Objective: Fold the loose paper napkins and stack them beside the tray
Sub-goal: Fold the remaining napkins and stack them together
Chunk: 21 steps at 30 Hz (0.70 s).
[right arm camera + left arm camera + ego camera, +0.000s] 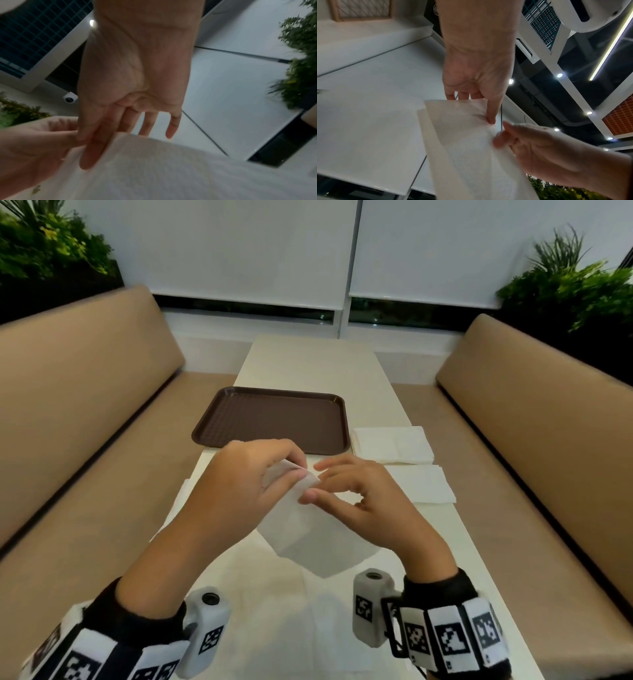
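The napkin [301, 529] is thin, white and faintly dimpled, hanging limp in the air above the near end of the table [308, 364]. The left hand [239, 491] pinches its top corner between thumb and curled fingers. The right hand [363, 501] touches the same edge with nearly straight, relaxed fingers. Two folded napkins [394, 445] lie just right of the brown tray [274, 419].

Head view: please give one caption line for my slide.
Both hands lift a paper napkin near the brown tray.
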{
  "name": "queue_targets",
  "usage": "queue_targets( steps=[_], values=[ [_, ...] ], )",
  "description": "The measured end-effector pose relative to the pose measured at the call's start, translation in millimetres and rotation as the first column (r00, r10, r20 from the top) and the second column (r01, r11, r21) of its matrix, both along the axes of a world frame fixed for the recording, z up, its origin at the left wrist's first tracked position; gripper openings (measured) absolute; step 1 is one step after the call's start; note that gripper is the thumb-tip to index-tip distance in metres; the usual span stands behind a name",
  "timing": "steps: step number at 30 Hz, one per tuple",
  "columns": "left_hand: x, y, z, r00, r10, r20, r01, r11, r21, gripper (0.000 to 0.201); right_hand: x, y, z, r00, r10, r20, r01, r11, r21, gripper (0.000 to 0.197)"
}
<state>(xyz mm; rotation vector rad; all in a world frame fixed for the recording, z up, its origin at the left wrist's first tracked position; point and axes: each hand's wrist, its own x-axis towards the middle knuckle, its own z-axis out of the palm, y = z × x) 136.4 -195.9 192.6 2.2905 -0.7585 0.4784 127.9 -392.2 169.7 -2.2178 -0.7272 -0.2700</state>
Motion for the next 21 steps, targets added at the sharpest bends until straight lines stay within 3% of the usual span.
queue_targets(
  steps=[5, 9, 13, 15, 18, 21],
  values=[
    [-2.2, 8.5, -1.4, 0.997, -0.029, -0.069, 0.012, 0.971, -0.237, 0.006, -4.3, -45.3, -12.7, 0.959, -0.111, -0.262, 0.168, 0.964, 0.206, 0.016],
    [12.0, 8.3, -22.6, 0.953, -0.098, -0.286, -0.030, 0.911, -0.412, 0.012, -1.3, -81.6, -49.1, 0.893, -0.140, -0.427, 0.261, 0.935, 0.239, 0.011],
    [44.6, -13.7, -59.7, 0.835, -0.130, -0.534, -0.090, 0.926, -0.367, 0.045, 15.1, -106.7, -77.3, 0.808, -0.240, -0.539, 0.465, 0.821, 0.332, 0.017],
    [64.6, -37.3, -71.2, 0.767, -0.152, -0.623, -0.097, 0.933, -0.348, 0.039, 34.8, -123.4, -82.7, 0.776, -0.295, -0.557, 0.553, 0.742, 0.378, 0.015],
    [98.5, -87.3, -79.1, 0.675, -0.251, -0.694, -0.029, 0.930, -0.365, 0.041, 71.2, -153.0, -79.6, 0.715, -0.411, -0.565, 0.645, 0.701, 0.306, 0.023],
    [136.1, -140.7, -93.0, 0.670, -0.240, -0.702, -0.083, 0.916, -0.393, 0.027, 109.1, -182.4, -79.4, 0.628, -0.581, -0.517, 0.741, 0.650, 0.169, 0.021]
  ],
)
